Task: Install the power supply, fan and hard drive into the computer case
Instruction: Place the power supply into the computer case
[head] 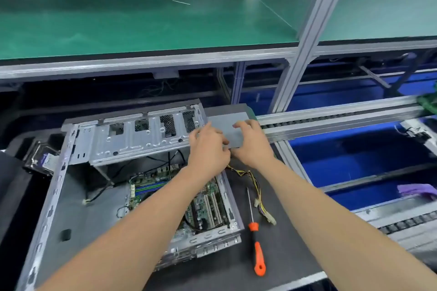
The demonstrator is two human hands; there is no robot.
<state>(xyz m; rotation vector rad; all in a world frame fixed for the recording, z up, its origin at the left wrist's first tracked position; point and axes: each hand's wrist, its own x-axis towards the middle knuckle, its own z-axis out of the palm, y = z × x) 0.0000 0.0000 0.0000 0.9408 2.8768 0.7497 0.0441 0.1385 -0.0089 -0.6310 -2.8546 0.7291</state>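
An open grey computer case [78, 196] lies on its side on the dark mat, with a green motherboard [203, 201] inside. Just past its far right corner sits the grey power supply [227, 123], its yellow and black cable bundle [257, 194] trailing onto the mat. My left hand [208, 146] grips the power supply's near left edge. My right hand [250, 142] lies over its top with fingers curled on it. A hard drive in a clear bag [43, 158] rests left of the case. No fan is visible.
An orange-handled screwdriver [256, 243] lies on the mat right of the case. A roller conveyor rail [343, 118] runs to the right, with blue bins [354, 153] below. A green shelf [142, 26] overhangs the bench, carried by an aluminium post [298, 54].
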